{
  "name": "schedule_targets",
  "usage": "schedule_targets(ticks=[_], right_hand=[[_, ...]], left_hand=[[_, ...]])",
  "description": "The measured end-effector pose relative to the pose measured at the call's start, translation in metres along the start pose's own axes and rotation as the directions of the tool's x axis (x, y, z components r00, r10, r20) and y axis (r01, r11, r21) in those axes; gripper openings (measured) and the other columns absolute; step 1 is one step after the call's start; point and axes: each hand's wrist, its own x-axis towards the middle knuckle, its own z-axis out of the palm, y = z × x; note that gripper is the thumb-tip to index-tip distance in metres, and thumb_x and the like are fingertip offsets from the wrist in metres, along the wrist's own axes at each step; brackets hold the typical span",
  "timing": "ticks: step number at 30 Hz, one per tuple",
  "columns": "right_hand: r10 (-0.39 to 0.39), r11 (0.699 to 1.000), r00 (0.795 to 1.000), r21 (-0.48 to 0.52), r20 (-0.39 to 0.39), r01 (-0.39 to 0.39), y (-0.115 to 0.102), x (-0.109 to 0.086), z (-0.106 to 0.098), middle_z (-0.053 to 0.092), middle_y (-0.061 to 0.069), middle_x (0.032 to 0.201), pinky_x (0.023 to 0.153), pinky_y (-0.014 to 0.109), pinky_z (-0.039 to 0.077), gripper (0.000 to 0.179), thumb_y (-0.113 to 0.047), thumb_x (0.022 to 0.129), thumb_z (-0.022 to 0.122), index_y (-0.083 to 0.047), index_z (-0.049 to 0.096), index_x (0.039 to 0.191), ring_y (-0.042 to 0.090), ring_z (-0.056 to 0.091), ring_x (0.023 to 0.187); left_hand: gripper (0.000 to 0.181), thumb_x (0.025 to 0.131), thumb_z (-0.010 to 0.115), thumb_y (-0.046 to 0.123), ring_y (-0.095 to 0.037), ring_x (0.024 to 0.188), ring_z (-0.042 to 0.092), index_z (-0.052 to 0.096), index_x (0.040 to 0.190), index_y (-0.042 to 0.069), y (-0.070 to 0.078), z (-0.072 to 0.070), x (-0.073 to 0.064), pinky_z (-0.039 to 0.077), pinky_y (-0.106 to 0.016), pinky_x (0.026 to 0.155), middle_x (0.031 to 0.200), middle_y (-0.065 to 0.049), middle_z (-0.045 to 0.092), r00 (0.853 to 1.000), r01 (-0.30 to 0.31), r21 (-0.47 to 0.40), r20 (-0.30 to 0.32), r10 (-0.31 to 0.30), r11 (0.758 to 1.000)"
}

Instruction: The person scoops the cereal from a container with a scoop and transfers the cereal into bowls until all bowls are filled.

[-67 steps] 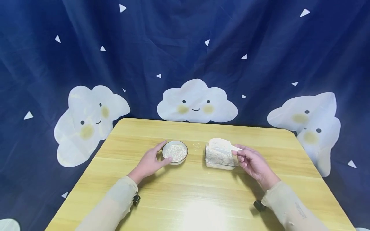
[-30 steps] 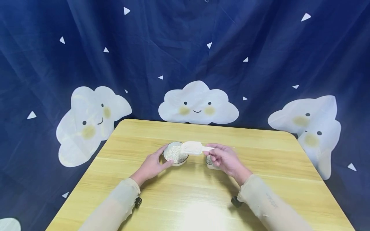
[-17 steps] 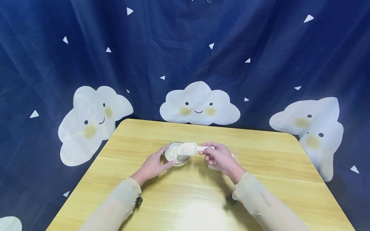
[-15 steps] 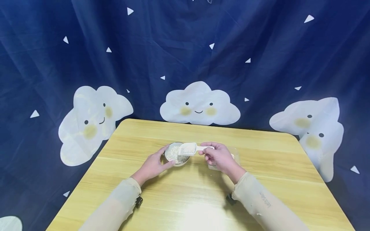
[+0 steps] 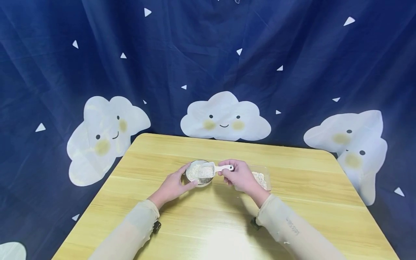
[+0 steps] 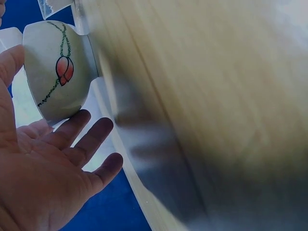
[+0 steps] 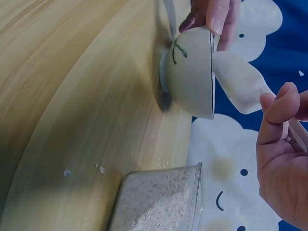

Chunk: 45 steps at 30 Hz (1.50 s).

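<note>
My left hand (image 5: 173,186) holds a small bowl (image 7: 188,72) on the table between its thumb and fingers. The bowl is white with a dark rim and a painted red-and-green plant, and pale flakes like oats (image 5: 192,173) lie in it. My right hand (image 5: 238,175) pinches the handle of a white scoop (image 5: 207,170). The scoop's head is over the bowl's right side, tipped toward it, with flakes in it. In the right wrist view, its tip reaches the bowl's rim. A clear rectangular container (image 7: 159,199) of flakes stands right of the bowl, partly hidden by my right hand in the head view.
The wooden table (image 5: 195,220) has rounded far corners. A few loose flakes (image 7: 101,169) lie on it by the container. Behind it hangs a dark blue curtain (image 5: 208,47) with printed clouds.
My right hand has carried the scoop left from the clear container to above the bowl and tilted it further. The left hand stays at the bowl.
</note>
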Motion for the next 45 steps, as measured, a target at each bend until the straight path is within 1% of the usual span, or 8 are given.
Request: schedule_targets(ticks=[14, 20, 24, 28, 31, 36, 40, 45], right_hand=[[-0.057, 0.990, 0.998, -0.127, -0.006, 0.055, 0.001, 0.005, 0.017, 0.074, 0.011, 0.071, 0.046, 0.022, 0.045, 0.033, -0.004, 0.090, 0.064, -0.004, 0.076, 0.121, 0.013, 0.058, 0.053], [-0.140, 0.959, 0.989, -0.255, -0.037, 0.126, -0.001, 0.007, 0.028, 0.073, 0.007, 0.071, 0.047, 0.021, 0.047, 0.034, -0.005, 0.091, 0.063, -0.008, 0.077, 0.123, 0.012, 0.059, 0.056], [-0.160, 0.938, 0.986, -0.318, -0.050, 0.136, -0.005, 0.006, 0.028, 0.072, 0.006, 0.069, 0.046, 0.021, 0.044, 0.037, -0.006, 0.091, 0.062, -0.010, 0.077, 0.125, 0.009, 0.054, 0.053], [-0.140, 0.945, 0.989, -0.304, -0.042, 0.121, -0.007, 0.005, 0.023, 0.075, 0.004, 0.072, 0.045, 0.022, 0.043, 0.037, -0.006, 0.091, 0.061, -0.011, 0.077, 0.123, 0.011, 0.062, 0.057], [-0.115, 0.954, 0.993, -0.280, -0.014, 0.106, -0.007, 0.004, 0.017, 0.076, 0.006, 0.074, 0.044, 0.023, 0.044, 0.033, -0.007, 0.091, 0.062, -0.012, 0.078, 0.121, 0.018, 0.067, 0.062], [-0.079, 0.955, 0.996, -0.284, 0.045, 0.089, -0.007, 0.002, 0.005, 0.073, 0.004, 0.072, 0.046, 0.024, 0.049, 0.026, -0.012, 0.095, 0.068, -0.013, 0.077, 0.119, 0.023, 0.068, 0.062], [-0.054, 0.960, 0.997, -0.274, 0.050, 0.066, -0.009, 0.001, -0.003, 0.073, 0.004, 0.073, 0.045, 0.024, 0.048, 0.028, -0.011, 0.094, 0.066, -0.014, 0.076, 0.120, 0.023, 0.066, 0.059], [-0.091, 0.950, 0.995, -0.296, 0.048, 0.102, -0.010, 0.001, -0.008, 0.075, 0.004, 0.075, 0.048, 0.027, 0.054, 0.031, -0.007, 0.094, 0.063, -0.009, 0.076, 0.122, 0.016, 0.066, 0.061]], left_hand=[[0.097, 0.094, 0.075, 0.059, -0.044, 0.153, 0.046, 0.033, 0.169, 0.015, -0.004, 0.002, 0.001, 0.037, -0.061, 0.127, 0.166, -0.021, 0.046, 1.000, -0.004, -0.007, 0.000, 0.004, 1.000], [0.098, 0.093, 0.077, 0.058, -0.041, 0.156, 0.043, 0.032, 0.170, 0.017, -0.006, 0.003, 0.001, 0.035, -0.059, 0.129, 0.169, -0.017, 0.044, 1.000, -0.001, -0.026, 0.005, 0.001, 1.000], [0.097, 0.094, 0.077, 0.058, -0.040, 0.156, 0.043, 0.032, 0.169, 0.017, -0.007, 0.004, 0.001, 0.035, -0.059, 0.129, 0.169, -0.017, 0.043, 1.000, -0.005, -0.030, 0.004, 0.005, 1.000], [0.096, 0.094, 0.077, 0.058, -0.041, 0.154, 0.045, 0.033, 0.169, 0.017, -0.007, 0.003, 0.001, 0.037, -0.059, 0.128, 0.168, -0.018, 0.045, 1.000, -0.007, -0.027, 0.002, 0.007, 1.000], [0.096, 0.093, 0.077, 0.057, -0.041, 0.154, 0.046, 0.034, 0.169, 0.017, -0.006, 0.001, 0.000, 0.038, -0.059, 0.128, 0.167, -0.018, 0.046, 1.000, -0.001, -0.025, 0.007, 0.001, 1.000], [0.097, 0.093, 0.078, 0.058, -0.042, 0.151, 0.050, 0.033, 0.169, 0.018, -0.004, -0.002, 0.000, 0.039, -0.059, 0.127, 0.167, -0.019, 0.047, 1.000, 0.011, -0.015, 0.010, -0.011, 1.000], [0.098, 0.092, 0.077, 0.059, -0.042, 0.151, 0.049, 0.033, 0.169, 0.017, -0.005, -0.002, 0.000, 0.038, -0.058, 0.128, 0.167, -0.020, 0.046, 1.000, 0.011, -0.012, 0.015, -0.011, 1.000], [0.098, 0.093, 0.077, 0.060, -0.043, 0.154, 0.045, 0.033, 0.169, 0.017, -0.005, -0.002, 0.001, 0.037, -0.059, 0.128, 0.167, -0.020, 0.045, 1.000, 0.005, -0.015, 0.012, -0.004, 1.000]])
